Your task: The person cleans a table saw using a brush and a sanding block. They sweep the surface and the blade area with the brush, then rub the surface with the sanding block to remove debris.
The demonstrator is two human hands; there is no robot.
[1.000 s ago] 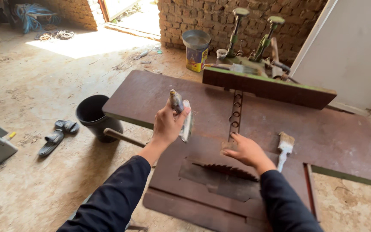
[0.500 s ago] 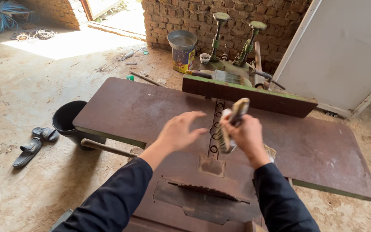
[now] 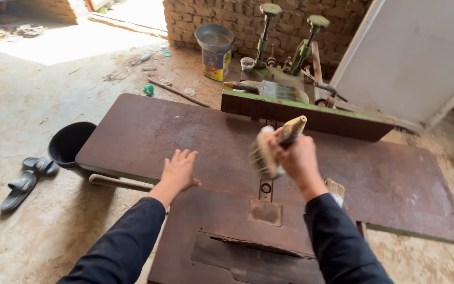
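Observation:
My right hand (image 3: 296, 158) grips a paintbrush (image 3: 271, 148) by its pale wooden handle, bristles pointing down-left, over the middle of a rusty brown metal saw table (image 3: 158, 137). My left hand (image 3: 178, 169) rests flat and open on the table's near edge, fingers spread, holding nothing. A second brush (image 3: 335, 188) lies on the table just behind my right forearm, mostly hidden. A slot with a saw blade (image 3: 253, 246) shows in the lower plate near me.
A green-edged fence (image 3: 311, 113) with a wide brush (image 3: 269, 90) behind it crosses the table's far side. A black bucket (image 3: 69, 143) and sandals (image 3: 27, 179) sit on the dirt floor at left. A paint can (image 3: 215, 55) stands by the brick wall. A white panel (image 3: 416, 58) leans at right.
The brush passed from my left hand to my right hand. My left hand then came down flat onto the table, and my right hand lifted the brush over the table's middle.

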